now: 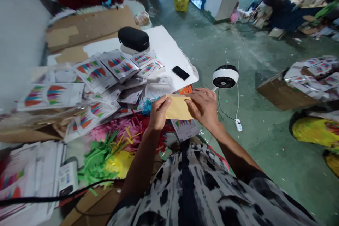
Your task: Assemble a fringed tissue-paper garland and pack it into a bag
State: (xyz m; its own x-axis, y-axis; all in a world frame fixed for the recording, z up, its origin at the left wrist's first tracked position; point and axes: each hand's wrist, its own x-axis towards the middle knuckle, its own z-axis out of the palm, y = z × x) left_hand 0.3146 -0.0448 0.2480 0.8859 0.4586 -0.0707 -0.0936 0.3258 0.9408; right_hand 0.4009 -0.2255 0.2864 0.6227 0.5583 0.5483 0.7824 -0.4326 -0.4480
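Between my two hands is a pale yellow sheet of thin, paper-like material point(178, 108). My left hand point(159, 112) pinches its left edge, thumb on top. At the right end, my right hand point(203, 106) grips it with the thumb pressed on the near face and fingers behind. Below the sheet, a printed packet point(185, 129) with coloured pennant pictures lies close to my body. A clear plastic tray point(158, 90) sits just beyond my left hand, with blue fringed strips point(146, 106) beside it. Some orange strips point(186, 90) show behind the sheet.
Printed packets point(91, 72) pile up on the left, near green fringed paper point(99, 159). A black case point(134, 39) and a phone point(180, 72) rest on the white table point(164, 47). Right stand a round fan point(225, 76), a power strip point(238, 125) and a filled carton point(278, 91).
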